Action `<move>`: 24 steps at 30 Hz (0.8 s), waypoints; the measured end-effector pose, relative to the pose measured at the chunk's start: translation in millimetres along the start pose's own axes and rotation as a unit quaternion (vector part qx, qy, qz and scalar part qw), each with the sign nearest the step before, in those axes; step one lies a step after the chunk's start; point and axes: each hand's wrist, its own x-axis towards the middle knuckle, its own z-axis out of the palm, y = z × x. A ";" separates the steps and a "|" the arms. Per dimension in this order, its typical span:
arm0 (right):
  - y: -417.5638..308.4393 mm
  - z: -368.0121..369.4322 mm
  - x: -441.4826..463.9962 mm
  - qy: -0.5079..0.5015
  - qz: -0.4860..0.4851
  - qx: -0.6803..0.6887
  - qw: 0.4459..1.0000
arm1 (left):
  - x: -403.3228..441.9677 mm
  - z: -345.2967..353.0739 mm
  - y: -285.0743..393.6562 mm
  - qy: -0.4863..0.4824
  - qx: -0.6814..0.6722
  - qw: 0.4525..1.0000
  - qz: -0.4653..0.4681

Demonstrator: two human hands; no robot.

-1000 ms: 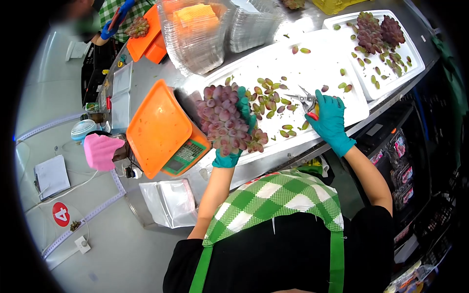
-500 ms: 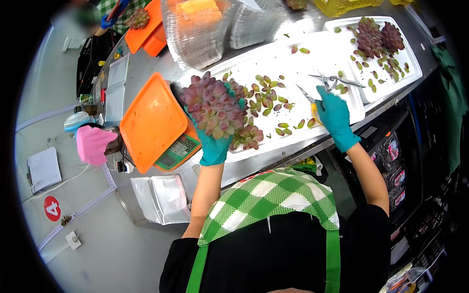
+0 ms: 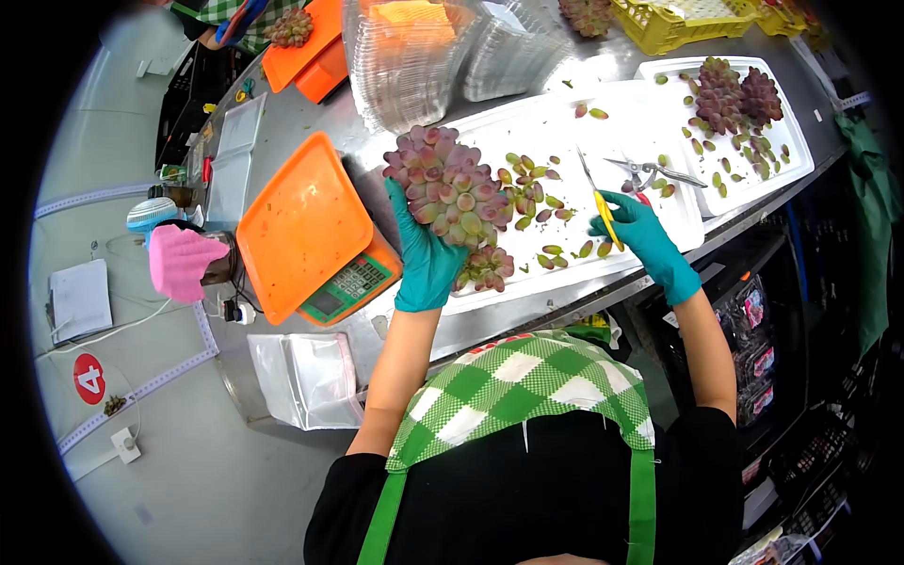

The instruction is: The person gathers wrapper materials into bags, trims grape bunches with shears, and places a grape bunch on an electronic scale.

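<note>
My left hand [image 3: 426, 259], in a teal glove, holds up a large pinkish-green succulent [image 3: 461, 193] over the left end of a white tray [image 3: 527, 122]. Some of its fingers are hidden behind the rosette. A smaller rosette [image 3: 487, 268] shows just below it. My right hand [image 3: 645, 235], gloved too, is closed on a slim tool with a yellow handle [image 3: 605, 217] and a pointed metal tip; its exact kind is unclear. Pruning shears [image 3: 650, 172] lie on the tray just beyond that hand. Loose plump leaves [image 3: 529, 193] are scattered between both hands.
Left of the tray stands an orange scale [image 3: 306, 231]. Stacked clear plastic containers [image 3: 405, 71] rise behind it. A second white tray [image 3: 800, 151] at right holds dark succulents [image 3: 723, 99] and leaves. Plastic bags [image 3: 303, 377] lie at the front edge. Another person's sleeve [image 3: 221, 11] shows top left.
The succulent in my left hand has turned and shifted slightly right. My right hand has drawn back from the shears, and the yellow-handled tool now stands more upright.
</note>
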 end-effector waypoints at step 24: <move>-88.0 123.7 -40.9 0.227 -0.333 -0.015 0.915 | -13.7 12.6 -16.2 -0.073 0.180 0.981 -0.023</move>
